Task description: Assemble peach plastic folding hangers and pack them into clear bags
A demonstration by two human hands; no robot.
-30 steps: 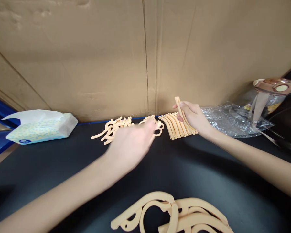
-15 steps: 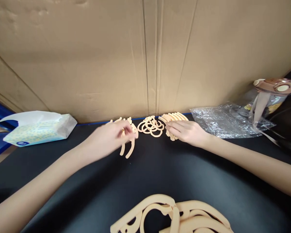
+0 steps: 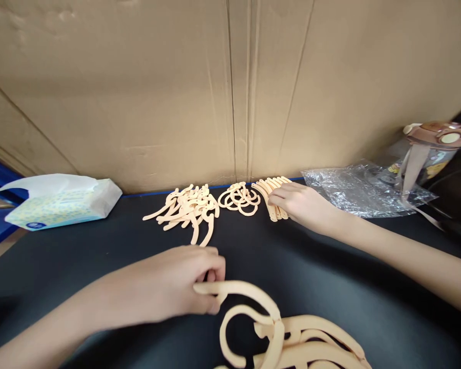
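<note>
In the lower middle, my left hand [image 3: 184, 282] pinches the end of a beige plastic folding hanger [image 3: 249, 289], whose hook curls below its arm. More beige hangers [image 3: 322, 328] lie overlapping just right of it, cut off by the bottom of the view. My right hand [image 3: 299, 202] reaches to the back, its fingers curled down onto a row of curved hanger arms [image 3: 267, 187]. Its fingertips are partly hidden behind the knuckles. Left of that row sits a small heap of round hanger hooks [image 3: 240, 200], and beyond it a larger heap of hanger arms [image 3: 188, 205].
A tissue pack [image 3: 61, 202] lies at the back left. On the right, a crinkled clear plastic bag [image 3: 341, 189] rests beside a bottle with a brown lid [image 3: 438, 133] and a strap. A cardboard wall [image 3: 138, 102] rises behind the black table [image 3: 146, 338].
My left hand has moved from the left heap down toward me and taken hold of the near hanger, lifting its arm. My right hand stays at the row, fingers now more curled.
</note>
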